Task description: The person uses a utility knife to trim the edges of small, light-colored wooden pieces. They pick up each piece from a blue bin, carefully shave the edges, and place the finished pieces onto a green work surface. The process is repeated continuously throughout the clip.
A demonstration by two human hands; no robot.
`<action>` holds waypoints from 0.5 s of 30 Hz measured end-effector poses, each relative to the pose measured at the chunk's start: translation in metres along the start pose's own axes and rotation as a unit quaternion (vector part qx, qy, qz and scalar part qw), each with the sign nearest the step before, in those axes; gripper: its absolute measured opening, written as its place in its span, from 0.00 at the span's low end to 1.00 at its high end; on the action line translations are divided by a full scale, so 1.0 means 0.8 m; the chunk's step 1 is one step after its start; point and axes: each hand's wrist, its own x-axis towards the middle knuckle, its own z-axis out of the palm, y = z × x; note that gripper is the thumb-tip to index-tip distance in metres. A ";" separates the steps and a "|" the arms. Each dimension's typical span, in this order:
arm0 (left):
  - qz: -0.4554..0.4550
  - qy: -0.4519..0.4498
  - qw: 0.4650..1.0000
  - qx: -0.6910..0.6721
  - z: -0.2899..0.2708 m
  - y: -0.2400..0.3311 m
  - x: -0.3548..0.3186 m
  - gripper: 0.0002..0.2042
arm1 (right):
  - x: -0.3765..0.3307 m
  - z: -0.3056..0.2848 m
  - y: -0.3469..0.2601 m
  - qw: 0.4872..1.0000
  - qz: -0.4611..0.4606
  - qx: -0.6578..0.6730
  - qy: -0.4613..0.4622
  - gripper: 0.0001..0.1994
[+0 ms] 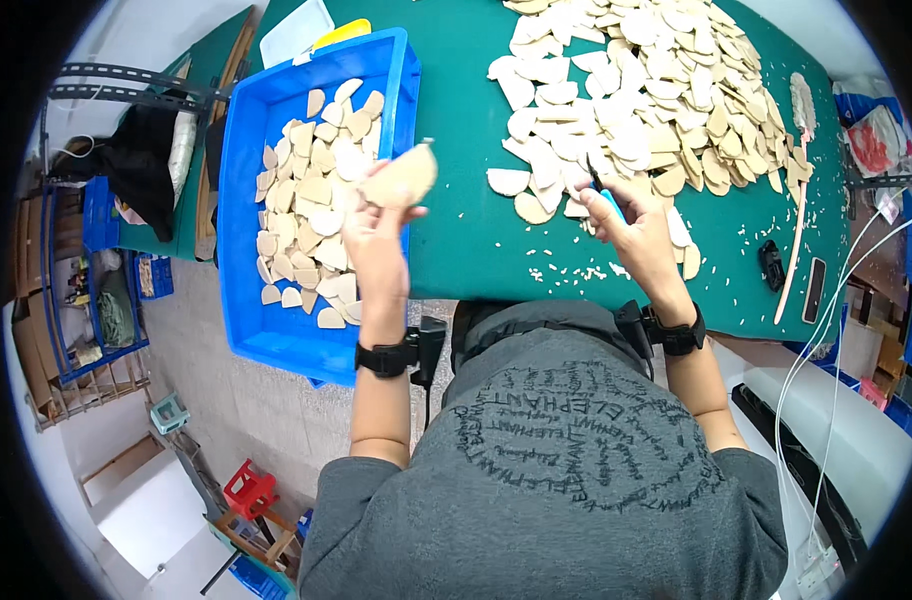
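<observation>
Nearest you is your own grey shirt (566, 470), with both forearms reaching out from it, each wearing a black wrist strap (386, 357). Your left hand (376, 235) is raised over the right edge of the blue bin (251, 150), fingers closed around the lower edge of one flat tan piece (401, 178), which stands tilted above the bin. The piece looks thin, light and stiff, likely a little brittle at its pointed ends, so a pinch on the broad curved edge, as you have it, seems the safest hold. More such pieces lie loose in the bin to the left.

Your right hand (636, 235) rests low on the green table (456, 100), fingers curled shut around a small blue-handled tool (610, 203) whose tip points toward the near edge of the big pile of pieces (646, 90). Whether the tip touches a piece, you cannot tell. Small pale scraps (576, 270) lie scattered on the table just near that hand.
</observation>
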 end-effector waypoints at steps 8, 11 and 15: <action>-0.046 -0.086 0.993 0.067 -0.005 0.009 0.000 0.16 | -0.003 0.004 0.001 0.998 -0.018 0.051 -0.018 0.13; -0.118 -0.224 0.967 0.040 0.052 0.007 -0.034 0.17 | 0.003 0.016 -0.015 0.994 -0.036 0.052 -0.090 0.10; -0.145 -0.232 0.961 0.046 0.043 0.000 -0.035 0.17 | 0.000 0.012 -0.001 0.988 -0.018 0.085 -0.124 0.07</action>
